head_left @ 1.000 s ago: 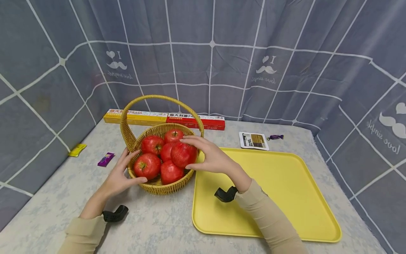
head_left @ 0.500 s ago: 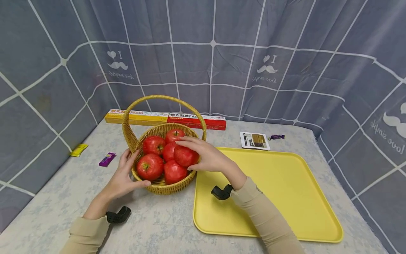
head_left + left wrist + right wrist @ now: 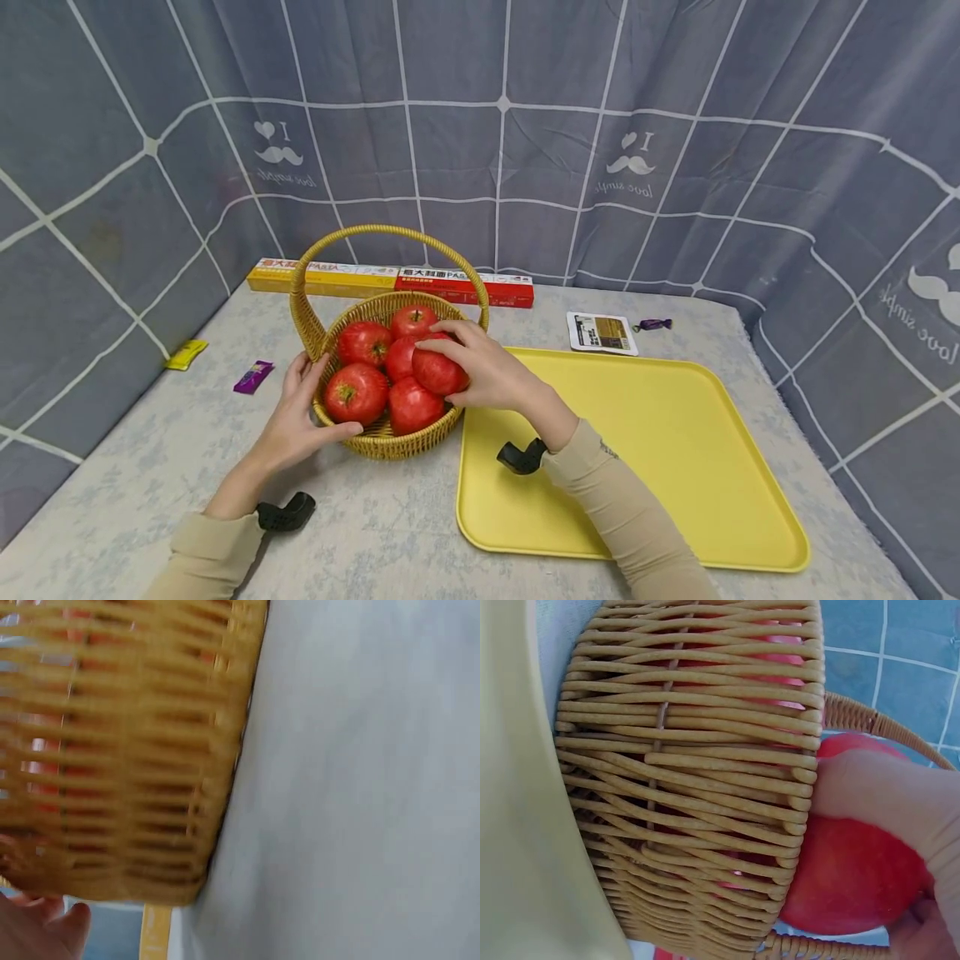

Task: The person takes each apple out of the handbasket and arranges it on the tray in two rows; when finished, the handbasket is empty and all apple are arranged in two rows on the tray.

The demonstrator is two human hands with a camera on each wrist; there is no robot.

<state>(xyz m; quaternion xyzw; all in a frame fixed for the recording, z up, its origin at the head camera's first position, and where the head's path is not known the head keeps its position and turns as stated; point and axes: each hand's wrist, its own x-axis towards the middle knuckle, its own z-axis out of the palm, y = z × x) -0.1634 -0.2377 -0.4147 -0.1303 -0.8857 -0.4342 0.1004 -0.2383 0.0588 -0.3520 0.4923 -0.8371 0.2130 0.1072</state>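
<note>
One pale table, gridded curtain behind; right hand round apple, left hand spread.

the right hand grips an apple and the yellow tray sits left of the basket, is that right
The side is wrong: the head view shows the yellow tray to the right of the basket. The right hand does grip an apple.

Round red apples show against a golden-tan woven wicker basket. The flat rectangular tray is plain yellow. White lines grid the blue-grey fabric curtain; faint blue blotches mottle the pale cloth-covered tabletop. The long fabric sleeves are solid beige.
</note>
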